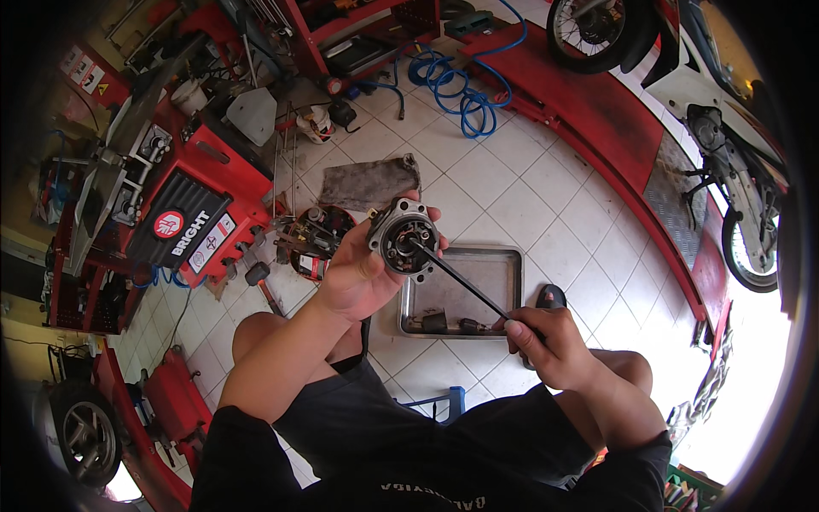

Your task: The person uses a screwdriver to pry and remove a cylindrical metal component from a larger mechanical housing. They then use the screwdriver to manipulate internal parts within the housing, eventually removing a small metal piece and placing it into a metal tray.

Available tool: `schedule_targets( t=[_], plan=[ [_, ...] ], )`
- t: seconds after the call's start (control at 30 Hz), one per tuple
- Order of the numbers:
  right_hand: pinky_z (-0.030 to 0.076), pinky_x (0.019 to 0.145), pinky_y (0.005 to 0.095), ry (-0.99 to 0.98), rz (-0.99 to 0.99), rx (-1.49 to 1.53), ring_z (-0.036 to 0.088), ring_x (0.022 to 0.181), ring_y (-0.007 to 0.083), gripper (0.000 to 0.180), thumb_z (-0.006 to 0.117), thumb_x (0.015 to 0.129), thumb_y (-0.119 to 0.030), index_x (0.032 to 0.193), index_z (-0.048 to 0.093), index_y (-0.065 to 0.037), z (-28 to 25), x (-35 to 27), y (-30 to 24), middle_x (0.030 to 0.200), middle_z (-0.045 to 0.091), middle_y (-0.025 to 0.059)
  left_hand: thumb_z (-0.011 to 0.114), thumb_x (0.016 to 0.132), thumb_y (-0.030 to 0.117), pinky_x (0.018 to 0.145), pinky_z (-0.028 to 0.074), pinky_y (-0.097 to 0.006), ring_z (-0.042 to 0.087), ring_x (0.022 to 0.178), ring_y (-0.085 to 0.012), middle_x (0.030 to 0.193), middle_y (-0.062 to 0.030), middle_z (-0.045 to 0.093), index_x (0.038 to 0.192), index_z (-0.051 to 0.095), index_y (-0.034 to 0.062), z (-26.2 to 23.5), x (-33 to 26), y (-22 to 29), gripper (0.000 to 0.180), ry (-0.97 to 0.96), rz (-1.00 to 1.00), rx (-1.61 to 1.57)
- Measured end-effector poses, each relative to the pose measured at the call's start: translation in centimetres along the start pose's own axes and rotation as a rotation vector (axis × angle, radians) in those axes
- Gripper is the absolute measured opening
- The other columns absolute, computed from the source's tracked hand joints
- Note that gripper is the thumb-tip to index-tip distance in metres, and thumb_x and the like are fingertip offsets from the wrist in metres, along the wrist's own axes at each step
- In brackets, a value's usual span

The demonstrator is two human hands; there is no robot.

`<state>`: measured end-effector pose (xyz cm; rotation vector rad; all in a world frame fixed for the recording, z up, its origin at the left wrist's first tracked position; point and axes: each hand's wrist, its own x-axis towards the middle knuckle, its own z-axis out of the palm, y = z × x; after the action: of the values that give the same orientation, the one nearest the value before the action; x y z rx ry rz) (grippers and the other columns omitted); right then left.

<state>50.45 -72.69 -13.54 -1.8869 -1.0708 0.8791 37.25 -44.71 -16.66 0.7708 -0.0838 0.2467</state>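
My left hand (363, 277) grips a round metal motor housing (408, 218), its open end turned up toward me. Dark parts and small screws show inside it, and bolt holes line its flange. In my right hand (550, 346) is a long, dark-shafted screwdriver (465, 283), its handle mostly hidden by my fingers. The shaft slants up to the left, and its tip is inside the housing; whether it sits on a screw I cannot tell. Below them on the floor lies a shallow metal tray (515, 271) with dark cylindrical parts (435, 322) along its near edge.
A grey rag (368, 181) lies beyond my hands on the tiles. Left of them are a round tray of tools (320, 239), a hammer (263, 282) and a red machine (222, 171). A blue hose (465, 98) coils near a red lift platform (589, 102); a motorcycle (712, 128) stands at right.
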Motion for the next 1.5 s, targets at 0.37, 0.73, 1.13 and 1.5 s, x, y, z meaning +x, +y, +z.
schedule_targets(
  t=[0.37, 0.73, 1.13, 1.5],
  plan=[
    [0.051, 0.060, 0.0386, 0.005, 0.028, -0.008, 0.068, 0.063, 0.0282, 0.031, 0.058, 0.107, -0.029, 0.099, 0.070, -0.001, 0.1, -0.1, -0.1, 0.070, 0.069, 0.0109, 0.089, 0.079, 0.027, 0.109, 0.047, -0.044, 0.055, 0.129, -0.0380, 0.149, -0.0155, 0.048, 0.156, 0.033, 0.0071, 0.0, -0.1, -0.1, 0.097, -0.016, -0.037, -0.042],
    [0.052, 0.060, 0.0366, 0.015, 0.010, 0.008, 0.067, 0.060, 0.0266, 0.031, 0.058, 0.107, -0.027, 0.099, 0.070, 0.001, -0.1, 0.0, -0.5, 0.068, 0.068, 0.0110, 0.089, 0.080, 0.028, 0.110, 0.046, -0.043, 0.055, 0.131, -0.0386, 0.150, -0.0159, 0.048, 0.157, 0.031, 0.0057, -0.1, -0.1, 0.2, 0.099, -0.011, -0.043, -0.039],
    [0.048, 0.057, 0.0268, 0.028, 0.006, 0.136, 0.059, 0.058, 0.0114, 0.039, 0.050, 0.110, -0.028, 0.109, 0.070, 0.005, -0.6, 0.1, -0.5, 0.070, 0.064, 0.0057, 0.077, 0.092, 0.034, 0.107, 0.050, -0.047, 0.059, 0.128, -0.0410, 0.151, -0.0272, 0.046, 0.156, 0.032, -0.0050, -1.2, -0.2, 0.1, 0.087, -0.148, -0.064, -0.158],
    [0.051, 0.060, 0.0285, 0.011, 0.035, 0.207, 0.065, 0.063, 0.0140, 0.037, 0.062, 0.106, -0.029, 0.106, 0.069, 0.007, -0.8, -0.1, -1.1, 0.070, 0.067, 0.0084, 0.081, 0.089, 0.026, 0.105, 0.053, -0.047, 0.061, 0.126, -0.0415, 0.148, -0.0266, 0.049, 0.154, 0.035, -0.0046, -0.6, -0.1, -0.8, 0.086, -0.158, -0.112, -0.181]
  ],
)
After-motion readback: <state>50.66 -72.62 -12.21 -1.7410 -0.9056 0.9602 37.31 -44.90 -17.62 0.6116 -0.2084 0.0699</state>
